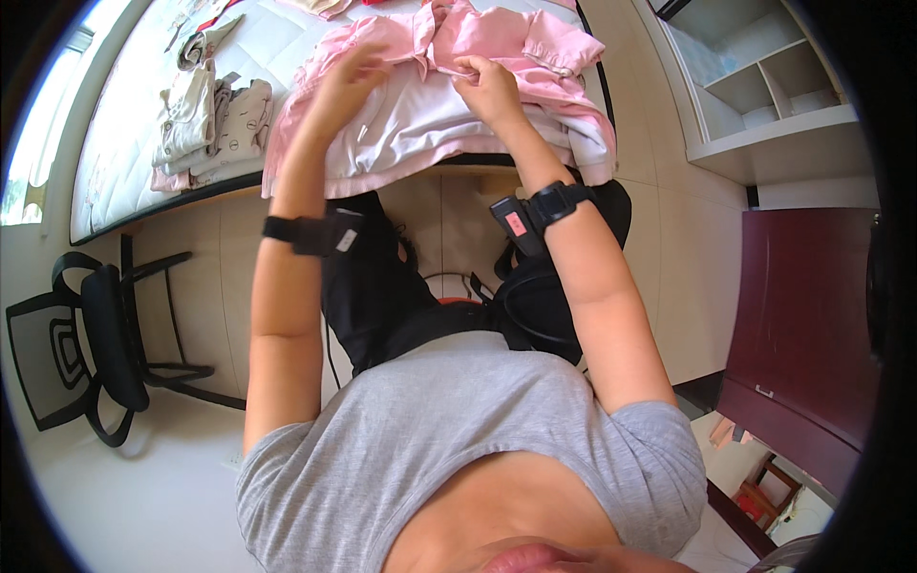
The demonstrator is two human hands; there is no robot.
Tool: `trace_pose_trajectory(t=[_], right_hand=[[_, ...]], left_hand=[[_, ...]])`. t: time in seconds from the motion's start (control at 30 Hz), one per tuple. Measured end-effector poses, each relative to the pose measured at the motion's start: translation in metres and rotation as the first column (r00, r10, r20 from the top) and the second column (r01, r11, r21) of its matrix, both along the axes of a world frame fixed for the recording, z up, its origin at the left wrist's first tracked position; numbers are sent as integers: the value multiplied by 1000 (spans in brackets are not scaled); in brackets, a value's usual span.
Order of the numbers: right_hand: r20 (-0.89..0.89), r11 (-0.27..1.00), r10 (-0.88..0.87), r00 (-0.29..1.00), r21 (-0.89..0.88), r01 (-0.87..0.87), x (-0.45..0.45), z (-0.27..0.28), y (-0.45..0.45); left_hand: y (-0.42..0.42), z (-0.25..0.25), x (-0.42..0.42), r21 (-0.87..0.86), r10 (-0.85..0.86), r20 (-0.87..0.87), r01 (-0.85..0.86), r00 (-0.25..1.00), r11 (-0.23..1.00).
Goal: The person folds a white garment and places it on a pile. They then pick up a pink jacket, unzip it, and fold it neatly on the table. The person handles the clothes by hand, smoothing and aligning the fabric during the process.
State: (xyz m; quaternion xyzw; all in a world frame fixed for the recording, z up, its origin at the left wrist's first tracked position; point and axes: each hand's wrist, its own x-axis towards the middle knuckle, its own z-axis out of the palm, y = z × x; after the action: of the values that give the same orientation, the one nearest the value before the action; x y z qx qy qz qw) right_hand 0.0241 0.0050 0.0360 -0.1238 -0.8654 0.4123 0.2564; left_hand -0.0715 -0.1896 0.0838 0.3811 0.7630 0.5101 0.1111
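A pink collared garment is spread on the mattress in front of me, with sleeves out to the sides. Below its front edge shows a white fabric surface with a pink ribbed hem hanging at the bed's edge; whether this is the same garment's inside or another piece, I cannot tell. My right hand pinches the pink garment's edge between thumb and fingers near the middle. Over the garment's left part is my left hand, blurred, its fingers bent; whether it grips cloth is unclear.
Folded clothes are stacked on the mattress at left, with a grey piece behind. A black chair stands on the left. To the right are an open shelf unit and a dark red cabinet.
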Motion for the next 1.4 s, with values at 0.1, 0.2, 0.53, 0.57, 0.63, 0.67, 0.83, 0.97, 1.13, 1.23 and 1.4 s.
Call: trace_pose_trajectory(t=[0.1,0.2,0.53,0.57,0.63,0.67,0.83,0.97,1.13,1.23,1.4], right_hand=[[48,981,-132,990,152,123,-27,-7,-2],[134,955,-196,971,250,159,-46,-6,-8],[186,977,-156,970,172,124,-61,-15,0],[181,982,-155,971,136,132,-60,-15,-1],[105,984,-153,983,112,141,-59,-17,2],[66,984,-152,986,100,145,-58,-18,3],[25,911,-36,999,-411,43,-54,-14,11],[-47,790,-8,999,-612,-23,-47,-1,10],[-88,823,49,995,-560,-90,-47,-1,15],[-33,910,18,999,-414,-30,-50,1,16],[25,956,15,1000,-294,-7,-52,-1,13]], left_hand=[[37,-39,-10,-76,162,-87,-168,983,983],[59,-63,-32,-260,291,109,-256,950,931],[97,-75,-28,-84,499,393,-510,772,856],[99,-76,-26,6,477,429,-530,767,848],[102,-71,-19,184,414,491,-557,766,810],[104,-69,-14,235,370,549,-563,750,792],[112,-58,-4,340,232,690,-590,685,732],[112,-51,1,395,122,739,-573,663,718],[114,-45,4,434,101,721,-559,686,707],[111,-31,5,445,18,662,-412,749,795],[114,-34,6,363,149,678,-504,720,784]])
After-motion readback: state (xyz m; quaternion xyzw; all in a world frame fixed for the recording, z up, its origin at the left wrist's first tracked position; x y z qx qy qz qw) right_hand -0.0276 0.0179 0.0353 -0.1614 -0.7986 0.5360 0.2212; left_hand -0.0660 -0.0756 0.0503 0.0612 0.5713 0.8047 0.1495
